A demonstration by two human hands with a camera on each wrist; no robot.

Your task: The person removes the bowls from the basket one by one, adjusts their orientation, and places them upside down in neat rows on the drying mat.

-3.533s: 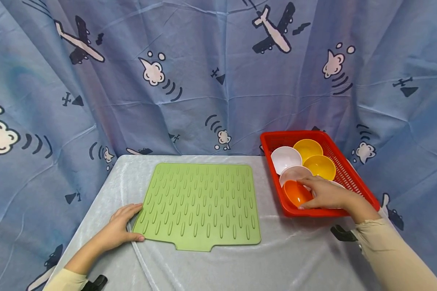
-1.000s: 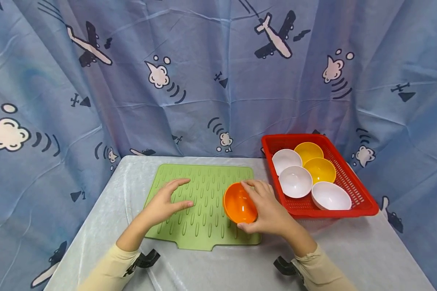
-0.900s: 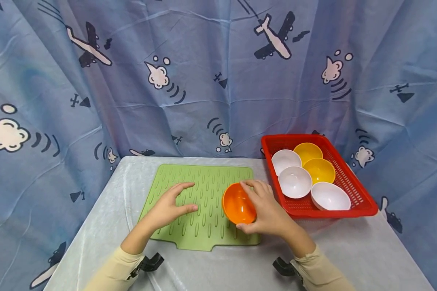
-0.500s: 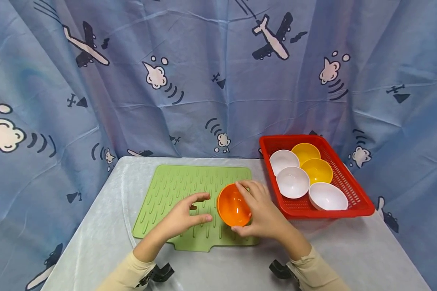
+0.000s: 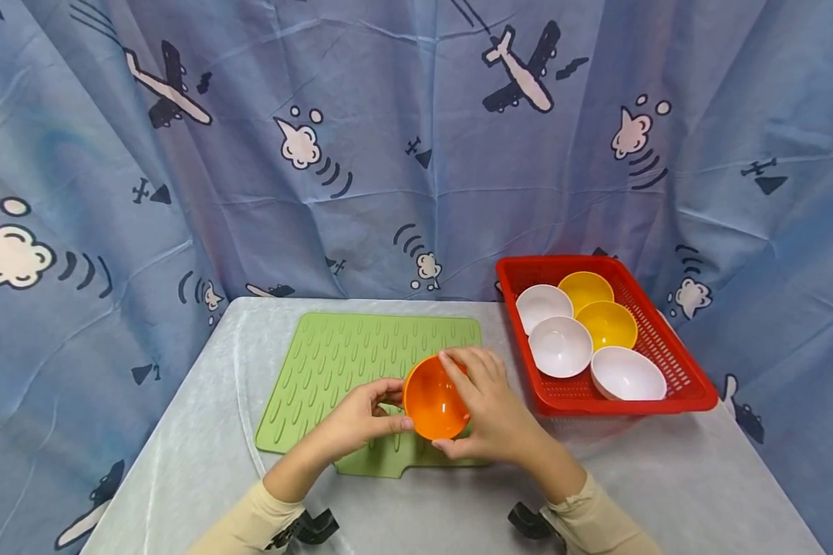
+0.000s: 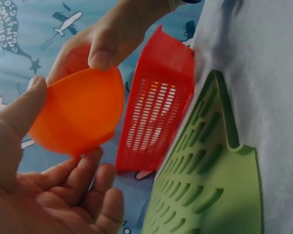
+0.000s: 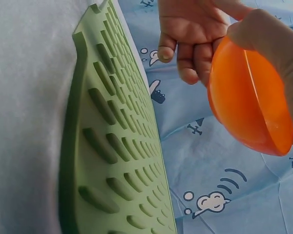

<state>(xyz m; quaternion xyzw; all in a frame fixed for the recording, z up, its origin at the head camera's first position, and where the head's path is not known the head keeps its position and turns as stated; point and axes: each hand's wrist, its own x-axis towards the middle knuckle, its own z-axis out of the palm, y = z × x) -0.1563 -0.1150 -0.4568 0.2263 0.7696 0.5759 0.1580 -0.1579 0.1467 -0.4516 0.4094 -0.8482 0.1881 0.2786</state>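
1. Orange bowl (image 5: 433, 401) first: it hangs in the air over the near right part of the green mat (image 5: 326, 354), tipped so that its hollow faces the person.
2. Right hand (image 5: 493, 412): its fingers grasp the bowl from the right, thumb low at the near side, fingers up on the far rim.
3. Left hand (image 5: 361, 416): this is what has just changed – half a second ago it stood apart, and now its thumb and fingers pinch the bowl's left side. From where I stand, that looks like a one-handed hold turned into a shared one, so the bowl should sit steadier; how much weight the left takes I can't tell.
4. Red basket (image 5: 618, 406), right of the mat: the orange bowl was in there a few seconds back. Two yellow bowls (image 5: 607, 324) and three white bowls (image 5: 561, 347) show inside, none of them touched by a hand.
5. Mat and basket rest on the pale worktop (image 5: 416, 516) – behind it hangs a blue curtain (image 5: 361, 154) printed with aeroplanes.
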